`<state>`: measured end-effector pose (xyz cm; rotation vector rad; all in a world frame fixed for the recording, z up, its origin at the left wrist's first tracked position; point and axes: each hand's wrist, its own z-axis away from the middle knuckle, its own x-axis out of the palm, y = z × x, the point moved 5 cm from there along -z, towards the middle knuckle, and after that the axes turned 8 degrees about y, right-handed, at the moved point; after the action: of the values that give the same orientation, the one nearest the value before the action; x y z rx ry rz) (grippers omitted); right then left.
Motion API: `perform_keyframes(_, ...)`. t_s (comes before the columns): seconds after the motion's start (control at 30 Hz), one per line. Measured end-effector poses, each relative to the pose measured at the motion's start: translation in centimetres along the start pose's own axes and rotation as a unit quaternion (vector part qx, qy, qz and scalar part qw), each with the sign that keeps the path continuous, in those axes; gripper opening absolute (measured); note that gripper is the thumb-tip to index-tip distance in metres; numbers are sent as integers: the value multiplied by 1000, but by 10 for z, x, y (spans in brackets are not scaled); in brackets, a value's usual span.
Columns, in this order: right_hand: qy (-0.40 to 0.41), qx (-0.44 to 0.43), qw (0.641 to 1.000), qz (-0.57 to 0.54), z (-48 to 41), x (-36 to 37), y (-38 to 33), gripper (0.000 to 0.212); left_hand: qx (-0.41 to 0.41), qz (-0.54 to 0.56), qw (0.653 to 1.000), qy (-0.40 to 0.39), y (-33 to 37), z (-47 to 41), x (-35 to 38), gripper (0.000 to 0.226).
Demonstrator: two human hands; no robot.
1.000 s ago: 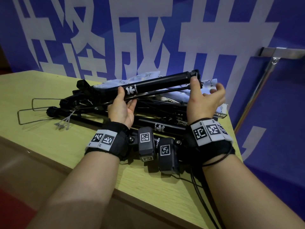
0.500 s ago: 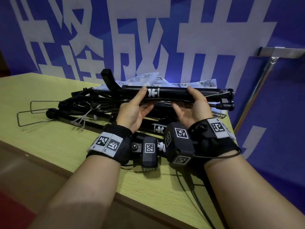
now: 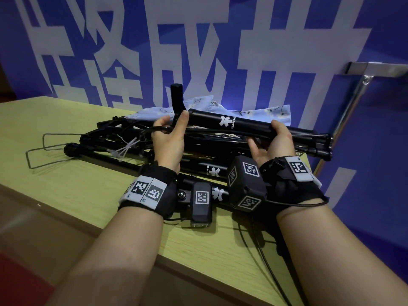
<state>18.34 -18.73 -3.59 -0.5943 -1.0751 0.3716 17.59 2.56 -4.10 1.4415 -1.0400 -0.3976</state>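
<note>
A black folded pole with a white logo is held level above a heap of black rods and poles on a yellow-green table. My left hand grips its left end, where a short black handle sticks upward. My right hand holds the pole from below toward its right end, thumb on top. Both wrists wear black bands with marker tags.
A light blue patterned cloth lies behind the heap against the blue wall. Thin wire loops jut left from the pile. A metal rail bracket stands at the right. Black cables trail over the table's near edge.
The pole has turned from tilted to level and shifted right. Its black handle has swung up to upright. My right hand has moved from the pole's end to under its shaft.
</note>
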Motion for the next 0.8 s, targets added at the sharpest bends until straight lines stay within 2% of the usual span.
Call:
perform_keyframes(0.07,5,2,1000,8,-1,-1,0,32,12,-12,1000,-10,1,1,1,74)
perform_keyframes(0.1,4,1,1000,9,-2,-1,0,29,17,-12,1000,-20,2,1,2,70)
perform_keyframes(0.17,-17,-10,999,34,-3,2,1,25,29,-11,999,-39,1,-1,4,45)
perform_keyframes(0.23,-37,-25,998,52,-4,6,2,36,41,-9,998,-39,0,-2,3,24)
perform_keyframes(0.27,-36,-26,998,36,-4,8,3,42,44,-8,998,-36,0,-2,3,22)
perform_keyframes(0.33,-45,-24,999,-1,-2,13,6,51,40,-4,999,-27,-1,-2,2,29)
perform_keyframes(0.4,-82,-26,996,4,2,20,9,59,36,-3,999,-13,0,-1,1,41)
perform_keyframes(0.5,-142,-10,990,21,8,27,19,62,37,-6,999,-7,-2,-2,1,46)
perform_keyframes(0.67,-102,-31,994,26,6,23,22,51,45,-14,997,-56,-3,0,6,50)
perform_keyframes(0.8,-70,-47,996,20,4,19,18,49,42,-4,988,-148,1,4,15,44)
